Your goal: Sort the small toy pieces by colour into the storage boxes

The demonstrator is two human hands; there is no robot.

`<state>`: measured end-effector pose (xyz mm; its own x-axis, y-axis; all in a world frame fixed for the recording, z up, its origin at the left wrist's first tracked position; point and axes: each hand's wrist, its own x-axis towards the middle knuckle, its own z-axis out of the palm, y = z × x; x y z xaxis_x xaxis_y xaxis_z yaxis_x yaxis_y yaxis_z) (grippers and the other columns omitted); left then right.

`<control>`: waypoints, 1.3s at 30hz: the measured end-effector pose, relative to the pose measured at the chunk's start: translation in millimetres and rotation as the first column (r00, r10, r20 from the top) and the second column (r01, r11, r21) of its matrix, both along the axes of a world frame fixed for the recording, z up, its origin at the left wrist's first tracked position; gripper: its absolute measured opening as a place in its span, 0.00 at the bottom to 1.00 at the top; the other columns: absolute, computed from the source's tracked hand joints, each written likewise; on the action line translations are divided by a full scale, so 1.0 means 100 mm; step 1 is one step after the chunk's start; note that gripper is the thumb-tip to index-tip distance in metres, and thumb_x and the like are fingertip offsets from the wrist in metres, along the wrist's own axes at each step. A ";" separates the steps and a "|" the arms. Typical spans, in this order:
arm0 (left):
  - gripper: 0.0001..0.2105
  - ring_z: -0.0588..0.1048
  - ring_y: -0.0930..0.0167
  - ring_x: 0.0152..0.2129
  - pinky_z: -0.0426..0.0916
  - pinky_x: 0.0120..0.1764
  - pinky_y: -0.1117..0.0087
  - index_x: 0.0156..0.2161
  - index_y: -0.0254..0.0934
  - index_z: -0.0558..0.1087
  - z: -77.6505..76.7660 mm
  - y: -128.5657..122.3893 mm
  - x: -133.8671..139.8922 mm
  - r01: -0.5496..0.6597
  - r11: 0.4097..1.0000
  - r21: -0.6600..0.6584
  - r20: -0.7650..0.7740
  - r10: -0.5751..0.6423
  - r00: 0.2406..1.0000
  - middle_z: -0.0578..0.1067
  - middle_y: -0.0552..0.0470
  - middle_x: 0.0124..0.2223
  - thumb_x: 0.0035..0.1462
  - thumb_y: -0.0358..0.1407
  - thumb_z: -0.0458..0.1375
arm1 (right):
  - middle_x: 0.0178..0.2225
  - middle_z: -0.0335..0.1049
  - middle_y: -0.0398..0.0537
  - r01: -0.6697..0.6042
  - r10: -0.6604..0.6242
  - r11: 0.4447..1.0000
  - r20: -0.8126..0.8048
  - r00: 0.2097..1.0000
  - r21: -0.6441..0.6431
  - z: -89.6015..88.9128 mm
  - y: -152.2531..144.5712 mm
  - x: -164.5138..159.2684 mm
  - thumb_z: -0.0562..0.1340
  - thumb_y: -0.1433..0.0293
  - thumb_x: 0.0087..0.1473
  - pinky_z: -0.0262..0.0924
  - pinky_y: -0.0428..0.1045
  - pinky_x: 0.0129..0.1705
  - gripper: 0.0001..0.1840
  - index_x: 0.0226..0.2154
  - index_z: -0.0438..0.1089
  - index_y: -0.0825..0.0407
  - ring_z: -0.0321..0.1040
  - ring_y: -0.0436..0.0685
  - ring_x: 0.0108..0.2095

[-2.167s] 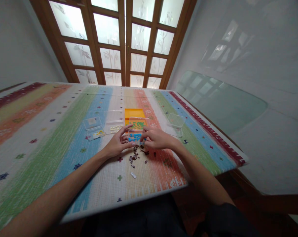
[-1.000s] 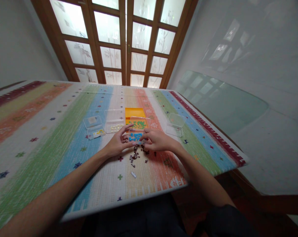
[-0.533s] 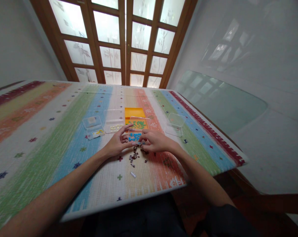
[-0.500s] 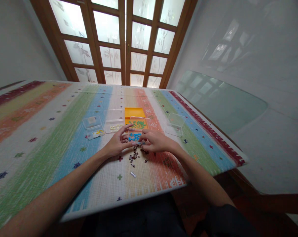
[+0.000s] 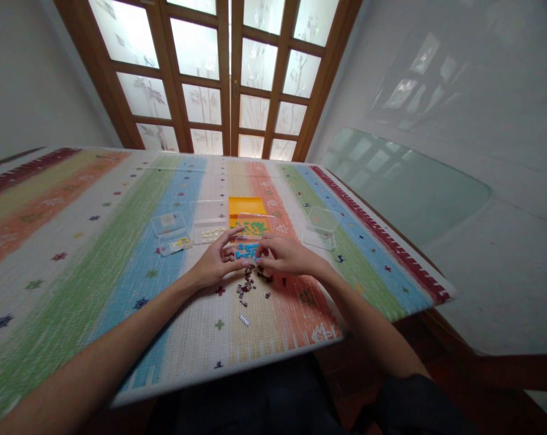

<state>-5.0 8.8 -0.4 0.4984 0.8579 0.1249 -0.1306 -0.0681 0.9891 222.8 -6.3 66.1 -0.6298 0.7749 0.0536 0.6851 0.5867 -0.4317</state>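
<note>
"Head view: what sits between the two hands?"

"A small, shallow box of clear rigid plastic (image 5: pixel 245 239) with loose bright-blue plastic pieces (image 5: pixel 247 254) in it. It is mid-scene, just on the near side of some small green plastic pieces (image 5: pixel 255 228)."

"How would it handle?"

"Light and stiff, I'd judge, with smooth walls that may slip a little. The thin rim could crack if squeezed hard. I'd hold it low, by its left and near walls, and keep it level, since the contents are loose. The pieces look hard and nearly weightless, so they call for a fingertip pinch across their sides."

"And the left fingers?"

"The left hand (image 5: pixel 214 260) has the box's left end in what looks like a loose grip: thumb along the near edge, index finger stretched wide toward the far side, the others curled in at the left wall."

"The right?"

"The right hand (image 5: pixel 286 254) is over the box's right part, thumb and index fingertip close together at the blue pieces. Whether one is pinched there, I can't make out."

"What else is close?"

"Small dark-brown pieces (image 5: pixel 244 285) lie scattered on the near side, on the striped multicoloured tablecloth (image 5: pixel 196 338). A flat pale-grey piece (image 5: pixel 244 320) is nearer still. At the far side stands a flat orange-yellow plastic tray (image 5: pixel 246 206)."
</note>
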 end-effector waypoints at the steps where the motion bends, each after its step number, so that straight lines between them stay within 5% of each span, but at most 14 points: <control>1: 0.38 0.79 0.63 0.46 0.74 0.54 0.53 0.64 0.43 0.65 0.00 0.00 0.00 -0.002 1.000 -0.004 -0.002 0.002 1.000 0.70 0.40 0.61 0.49 0.33 0.73 | 0.34 0.67 0.46 -0.007 0.007 1.000 -0.016 1.000 -0.007 0.00 0.01 0.01 0.63 0.72 0.59 0.54 0.47 0.37 0.03 0.35 0.74 0.55 0.62 0.51 0.33; 6: 0.39 0.80 0.64 0.45 0.75 0.52 0.54 0.65 0.43 0.64 -0.01 0.01 0.00 -0.001 1.000 -0.005 -0.013 0.001 1.000 0.70 0.41 0.61 0.49 0.35 0.73 | 0.31 0.67 0.44 -0.065 0.063 0.998 -0.051 0.997 -0.026 -0.02 0.08 0.04 0.62 0.71 0.63 0.55 0.47 0.37 0.06 0.34 0.72 0.55 0.61 0.51 0.32; 20: 0.38 0.80 0.65 0.44 0.75 0.51 0.58 0.65 0.42 0.64 0.01 -0.01 0.00 0.002 1.000 0.009 -0.016 -0.002 1.000 0.72 0.41 0.60 0.50 0.35 0.73 | 0.32 0.72 0.49 -0.065 0.050 0.994 0.167 0.985 0.090 0.02 0.12 -0.09 0.62 0.77 0.59 0.51 0.46 0.34 0.09 0.32 0.79 0.55 0.63 0.52 0.31; 29: 0.38 0.80 0.63 0.45 0.75 0.52 0.56 0.64 0.44 0.65 -0.01 0.01 0.01 0.006 1.000 0.001 0.034 -0.006 0.999 0.71 0.41 0.60 0.49 0.34 0.74 | 0.31 0.70 0.46 0.036 -0.017 0.983 -0.108 0.994 0.180 0.00 0.05 0.17 0.60 0.70 0.64 0.54 0.46 0.36 0.09 0.38 0.76 0.55 0.63 0.51 0.31; 34: 0.38 0.80 0.63 0.45 0.75 0.52 0.54 0.64 0.44 0.65 0.00 0.01 0.00 -0.025 1.000 -0.009 0.020 0.025 0.999 0.69 0.40 0.62 0.48 0.34 0.74 | 0.39 0.69 0.50 0.019 0.046 0.949 -0.200 0.979 0.315 -0.23 -0.14 0.24 0.63 0.65 0.63 0.60 0.48 0.38 0.11 0.43 0.76 0.53 0.66 0.52 0.36; 39: 0.38 0.79 0.62 0.46 0.75 0.53 0.52 0.64 0.46 0.66 -0.02 0.03 -0.02 -0.030 1.000 -0.002 0.022 0.030 0.999 0.69 0.41 0.62 0.49 0.35 0.74 | 0.43 0.71 0.53 0.043 0.012 0.905 -0.126 0.992 0.424 -0.53 -0.23 0.15 0.59 0.68 0.66 0.61 0.47 0.35 0.12 0.49 0.75 0.51 0.68 0.54 0.38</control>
